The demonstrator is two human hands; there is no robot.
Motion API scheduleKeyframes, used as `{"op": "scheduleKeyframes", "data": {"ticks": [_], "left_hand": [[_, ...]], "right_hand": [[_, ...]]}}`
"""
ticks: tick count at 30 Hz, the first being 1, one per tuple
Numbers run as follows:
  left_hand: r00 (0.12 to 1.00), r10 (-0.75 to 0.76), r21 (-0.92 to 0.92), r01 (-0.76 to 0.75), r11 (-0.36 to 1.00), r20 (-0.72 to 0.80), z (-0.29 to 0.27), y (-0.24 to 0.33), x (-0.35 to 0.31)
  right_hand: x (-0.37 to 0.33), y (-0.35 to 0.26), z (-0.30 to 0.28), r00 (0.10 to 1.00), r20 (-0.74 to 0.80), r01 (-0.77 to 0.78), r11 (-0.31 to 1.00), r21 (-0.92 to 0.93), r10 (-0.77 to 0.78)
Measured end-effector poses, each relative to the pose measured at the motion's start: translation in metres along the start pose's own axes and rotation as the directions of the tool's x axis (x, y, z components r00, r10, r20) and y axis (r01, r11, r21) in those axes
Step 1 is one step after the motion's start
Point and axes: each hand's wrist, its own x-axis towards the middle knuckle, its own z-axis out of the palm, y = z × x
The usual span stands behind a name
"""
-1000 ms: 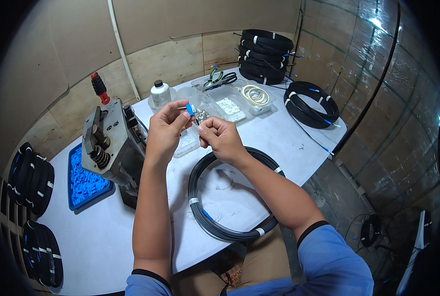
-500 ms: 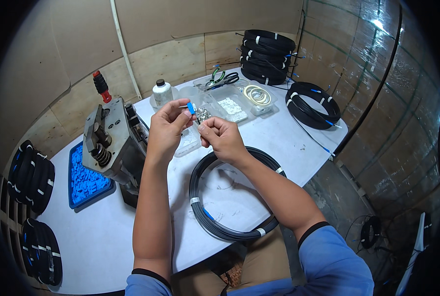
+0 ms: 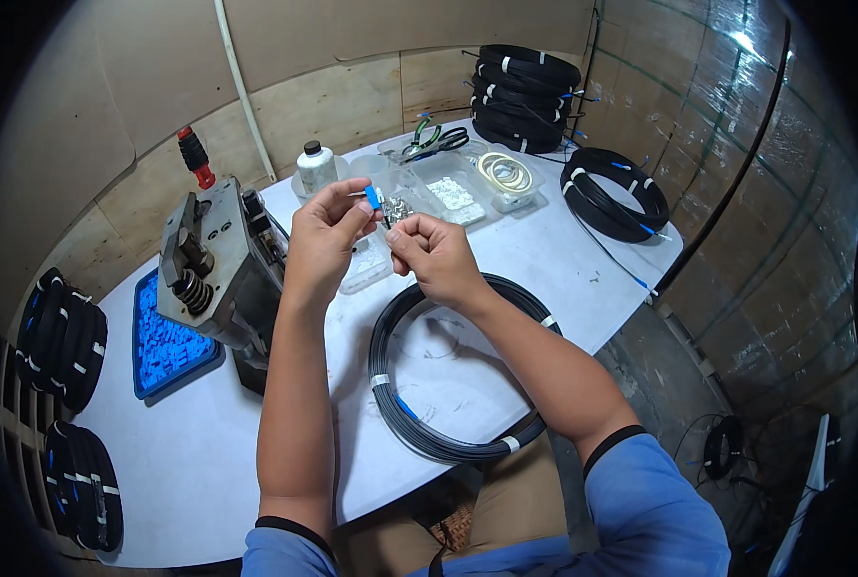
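Note:
My left hand (image 3: 321,231) pinches a small blue connector housing (image 3: 372,197) between thumb and fingertips, above the clear parts boxes. Just right of it, my right hand (image 3: 437,256) is closed, thumb against forefinger, at the dark, thin end of what looks like a cable; the fingers mostly hide it. The two hands are close together and the pieces nearly meet. Under my right forearm lies a coil of black cable (image 3: 381,358), bound with white bands, on the white table (image 3: 352,462). A short blue piece shows on the coil's inner left side.
At left stand a metal press (image 3: 229,240) with a red-and-black handle and a blue tray (image 3: 181,388) of blue housings. Behind my hands are a white bottle (image 3: 316,171), scissors (image 3: 443,142) and a box of white parts (image 3: 453,199). Black cable coils (image 3: 525,101) are stacked far right.
The view has shifted slightly. Both hands keep their grips, and the blue housing stays close to the right fingertips with almost no movement.

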Motion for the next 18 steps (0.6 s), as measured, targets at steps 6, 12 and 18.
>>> {"op": "scheduleKeyframes", "data": {"ticks": [6, 12, 18], "left_hand": [[1.0, -0.005, 0.009, 0.005, 1.0, -0.002, 0.001, 0.0003, 0.0], [1.0, -0.013, -0.009, 0.013, 1.0, 0.001, 0.0011, 0.0011, -0.0013], [1.0, 0.016, -0.022, -0.016, 1.0, -0.023, 0.0035, 0.001, -0.0015]], "right_hand": [[0.0001, -0.0008, -0.0003, 1.0, -0.006, -0.004, 1.0, -0.023, 0.004], [-0.0004, 0.0006, 0.0007, 1.0, -0.012, 0.007, 1.0, -0.022, -0.007], [-0.0003, 0.0011, -0.0006, 1.0, -0.011, 0.006, 1.0, -0.028, -0.007]]}}
